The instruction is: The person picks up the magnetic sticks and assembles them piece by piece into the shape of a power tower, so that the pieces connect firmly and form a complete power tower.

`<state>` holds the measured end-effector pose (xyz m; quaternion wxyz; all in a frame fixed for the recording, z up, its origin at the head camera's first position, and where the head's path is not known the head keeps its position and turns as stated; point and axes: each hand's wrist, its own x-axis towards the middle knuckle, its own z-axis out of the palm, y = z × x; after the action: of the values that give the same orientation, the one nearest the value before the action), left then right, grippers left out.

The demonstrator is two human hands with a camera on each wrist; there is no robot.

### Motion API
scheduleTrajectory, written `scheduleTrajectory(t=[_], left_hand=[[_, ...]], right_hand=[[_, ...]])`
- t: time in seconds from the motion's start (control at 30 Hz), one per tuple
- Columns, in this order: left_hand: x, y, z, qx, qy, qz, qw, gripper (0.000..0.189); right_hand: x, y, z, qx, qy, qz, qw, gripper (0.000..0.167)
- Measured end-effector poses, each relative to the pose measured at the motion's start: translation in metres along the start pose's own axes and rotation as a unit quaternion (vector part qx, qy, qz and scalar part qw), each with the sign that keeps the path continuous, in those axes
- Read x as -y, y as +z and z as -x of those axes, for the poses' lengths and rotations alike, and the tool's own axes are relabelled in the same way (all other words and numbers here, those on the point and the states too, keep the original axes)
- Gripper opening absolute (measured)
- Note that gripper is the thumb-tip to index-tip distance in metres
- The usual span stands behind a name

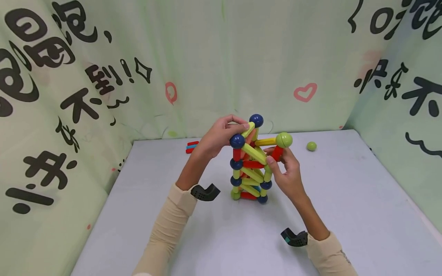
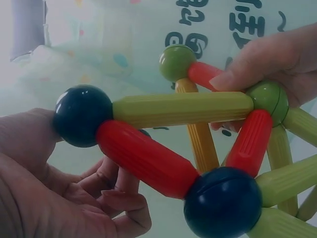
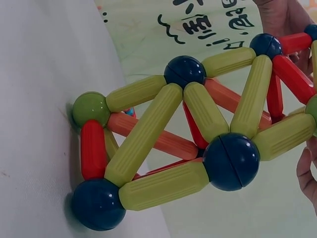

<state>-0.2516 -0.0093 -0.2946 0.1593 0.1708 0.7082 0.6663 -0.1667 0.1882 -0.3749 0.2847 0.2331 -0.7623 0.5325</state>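
Observation:
A tower of magnetic sticks and balls (image 1: 255,154) stands upright on the table in the head view. My left hand (image 1: 221,136) holds its top left corner. In the left wrist view, that hand's thumb touches a dark blue ball (image 2: 83,115) and its fingers curl behind. On the tower's right side, my right hand (image 1: 288,174) pinches a short red stick (image 1: 277,153). A green ball (image 1: 284,140) caps this stick, and a yellow stick (image 1: 266,142) runs from the ball to the tower. The right wrist view shows the lower blue ball (image 3: 99,204) and green ball (image 3: 90,110) at the tabletop.
Behind my left forearm lie several red and blue sticks (image 1: 191,147), partly hidden. One loose green ball (image 1: 311,146) sits at the back right of the white table (image 1: 345,199). A pale green curtain (image 1: 221,69) with dark lettering encloses the back and sides.

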Motion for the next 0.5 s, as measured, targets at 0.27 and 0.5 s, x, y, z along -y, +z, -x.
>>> scheduleTrajectory(t=[0.27,0.5], left_hand=[[0.012,-0.011,-0.004,-0.028,0.004,-0.044,0.9986,0.03],[0.058,-0.048,-0.021,-0.138,0.022,-0.182,0.9734,0.026]], right_hand=[[-0.005,0.002,0.0,-0.004,-0.013,0.022,0.9997,0.025],[-0.032,0.001,0.005,-0.027,-0.008,0.039,0.9988,0.037]])
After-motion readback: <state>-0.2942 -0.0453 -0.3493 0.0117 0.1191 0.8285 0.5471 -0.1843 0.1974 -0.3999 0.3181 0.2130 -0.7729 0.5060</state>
